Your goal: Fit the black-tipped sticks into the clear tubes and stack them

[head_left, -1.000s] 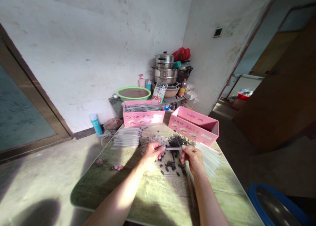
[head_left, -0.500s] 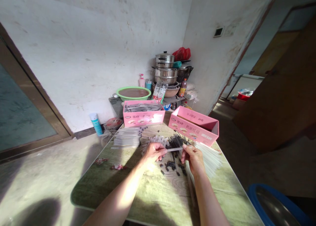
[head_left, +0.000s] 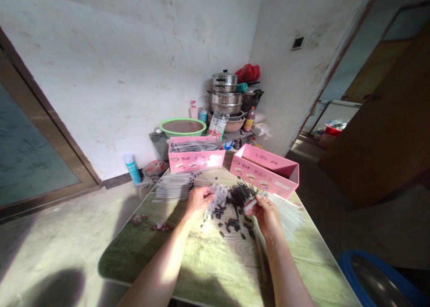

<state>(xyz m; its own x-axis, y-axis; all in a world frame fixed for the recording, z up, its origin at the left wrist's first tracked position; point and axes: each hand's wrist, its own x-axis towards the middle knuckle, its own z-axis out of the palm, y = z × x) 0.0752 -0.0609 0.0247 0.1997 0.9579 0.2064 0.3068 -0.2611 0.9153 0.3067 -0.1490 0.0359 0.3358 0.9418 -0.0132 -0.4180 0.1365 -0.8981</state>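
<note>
My right hand (head_left: 268,214) is closed on a short translucent tube (head_left: 251,205), held at a slant above the table. My left hand (head_left: 200,199) has its fingers pinched together at the left edge of a pile of small white plastic pieces (head_left: 220,194); whatever is between the fingertips is hidden. Thin black sticks (head_left: 241,193) lie bunched between the hands. Small black caps (head_left: 234,225) are scattered in front of them. Long clear tubes (head_left: 285,217) fan out beside my right hand. A stack of finished-looking greyish tubes (head_left: 174,186) lies beyond my left hand.
Behind the piles stand a pink box (head_left: 196,160) filled with greyish tubes and a second pink box (head_left: 265,170), tilted at an angle. Farther back are a green basin (head_left: 182,132) and stacked steamer pots (head_left: 225,102). A blue-rimmed tub (head_left: 349,271) sits at the lower right.
My left hand has let go of the tube's left end and moved left and slightly up to the white pieces. My right hand keeps the tube, which now slants instead of lying level.
</note>
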